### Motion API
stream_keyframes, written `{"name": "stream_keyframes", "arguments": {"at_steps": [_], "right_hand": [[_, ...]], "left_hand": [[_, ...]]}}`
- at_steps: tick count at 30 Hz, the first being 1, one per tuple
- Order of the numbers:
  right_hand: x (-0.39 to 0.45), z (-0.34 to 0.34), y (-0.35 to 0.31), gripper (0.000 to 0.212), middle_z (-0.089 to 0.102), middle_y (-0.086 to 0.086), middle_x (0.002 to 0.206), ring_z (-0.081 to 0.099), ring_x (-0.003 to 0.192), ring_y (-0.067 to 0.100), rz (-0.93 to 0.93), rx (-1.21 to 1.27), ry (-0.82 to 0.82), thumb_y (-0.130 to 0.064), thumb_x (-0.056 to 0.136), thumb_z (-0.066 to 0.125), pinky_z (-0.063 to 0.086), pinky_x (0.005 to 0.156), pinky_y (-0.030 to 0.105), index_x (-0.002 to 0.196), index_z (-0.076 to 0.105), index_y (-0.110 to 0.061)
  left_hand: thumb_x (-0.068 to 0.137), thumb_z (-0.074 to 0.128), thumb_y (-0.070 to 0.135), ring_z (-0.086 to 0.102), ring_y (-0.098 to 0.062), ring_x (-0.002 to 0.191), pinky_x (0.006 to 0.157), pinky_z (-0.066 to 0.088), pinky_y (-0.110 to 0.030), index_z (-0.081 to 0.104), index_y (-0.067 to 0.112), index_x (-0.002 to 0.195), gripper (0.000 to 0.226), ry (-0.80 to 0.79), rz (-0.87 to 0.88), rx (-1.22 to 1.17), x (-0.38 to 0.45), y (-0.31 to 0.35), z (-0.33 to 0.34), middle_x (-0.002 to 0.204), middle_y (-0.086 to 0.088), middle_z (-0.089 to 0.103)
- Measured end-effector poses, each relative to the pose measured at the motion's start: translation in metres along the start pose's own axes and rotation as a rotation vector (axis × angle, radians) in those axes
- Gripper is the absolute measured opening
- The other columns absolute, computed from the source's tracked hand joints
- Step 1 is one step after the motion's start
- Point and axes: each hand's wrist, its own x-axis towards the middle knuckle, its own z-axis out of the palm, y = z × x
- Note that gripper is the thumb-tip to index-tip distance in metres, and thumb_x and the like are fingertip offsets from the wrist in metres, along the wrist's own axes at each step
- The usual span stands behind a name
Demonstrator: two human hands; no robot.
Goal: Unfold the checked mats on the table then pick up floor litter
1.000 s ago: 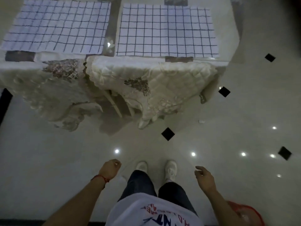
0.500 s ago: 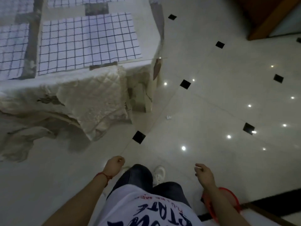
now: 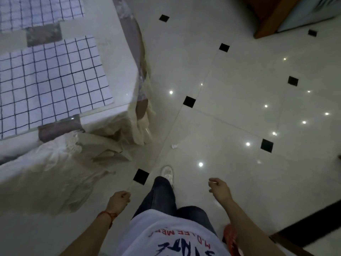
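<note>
I am approaching the paper scrap ahead of my loosely open right hand; left hand curled, empty; crouching low first suits pinching.

white printed t-shirt, dark jeans, white shoe, probably a red string bracelet.

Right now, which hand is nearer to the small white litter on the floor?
Right. The right hand hangs below-right of the white litter; the left hand is farther, below-left of it.
</note>
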Motion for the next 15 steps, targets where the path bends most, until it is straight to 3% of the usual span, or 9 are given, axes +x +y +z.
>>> {"name": "stream_keyframes", "arguments": {"at_steps": [6,10,12,15], "right_hand": [[0.053,-0.007,-0.041,0.03,0.062,0.018,0.117,0.06,0.104,0.033,0.039,-0.079,-0.025,-0.017,0.093,0.048,0.045,0.093,0.036,0.12,0.057,-0.007],[0.108,0.003,-0.052,0.031,0.061,0.019,0.121,0.059,0.107,0.034,0.08,-0.114,-0.052,-0.017,0.092,0.049,0.044,0.096,0.036,0.12,0.057,-0.006],[0.147,0.016,-0.054,0.029,0.062,0.019,0.12,0.059,0.108,0.034,0.087,-0.142,-0.072,-0.015,0.092,0.05,0.044,0.095,0.034,0.118,0.059,-0.005],[0.211,0.047,-0.049,0.027,0.064,0.019,0.119,0.059,0.109,0.033,0.067,-0.175,-0.119,-0.012,0.091,0.05,0.044,0.094,0.033,0.114,0.062,-0.005]], "left_hand": [[0.094,0.047,0.019,0.057,-0.023,0.088,0.077,0.041,-0.026,0.063,0.01,0.098,0.019,-0.05,0.045,-0.026,0.042,0.1,0.009,0.094,-0.01,0.064],[0.094,0.047,0.02,0.058,-0.019,0.081,0.066,0.042,-0.022,0.061,0.022,0.075,0.024,-0.1,0.131,0.073,0.087,0.146,0.029,0.082,-0.002,0.063],[0.095,0.046,0.021,0.056,-0.018,0.084,0.065,0.039,-0.02,0.065,0.015,0.084,0.023,-0.117,0.13,0.099,0.124,0.156,0.045,0.086,-0.001,0.062],[0.095,0.044,0.018,0.055,-0.019,0.087,0.074,0.038,-0.024,0.066,0.005,0.095,0.025,-0.069,0.085,0.08,0.189,0.157,0.072,0.09,-0.003,0.06]]}}
